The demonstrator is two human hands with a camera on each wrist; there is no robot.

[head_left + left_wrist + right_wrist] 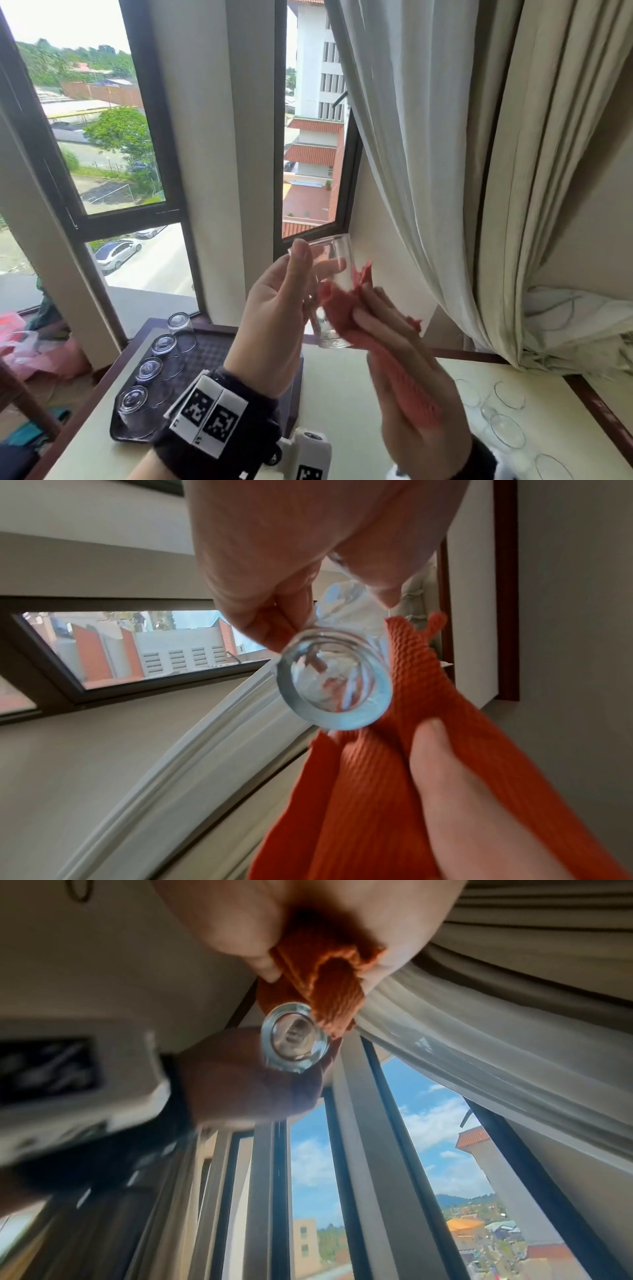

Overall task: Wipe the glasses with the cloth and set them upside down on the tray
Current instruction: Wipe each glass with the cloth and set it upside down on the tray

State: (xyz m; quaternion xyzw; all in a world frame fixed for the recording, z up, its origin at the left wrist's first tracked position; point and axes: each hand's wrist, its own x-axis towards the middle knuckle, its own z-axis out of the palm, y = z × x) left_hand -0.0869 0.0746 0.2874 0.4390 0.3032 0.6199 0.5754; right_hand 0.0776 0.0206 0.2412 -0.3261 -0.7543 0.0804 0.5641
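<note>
While the left hand (274, 308) grips a clear glass (329, 291) in curled fingers, raised above the surface (342, 394), the right hand (404, 373) presses an orange cloth (346, 315) to its side, fingers closed on the cloth. Four glasses (150, 370) stand upside down on the dark tray (205, 349), left.
</note>
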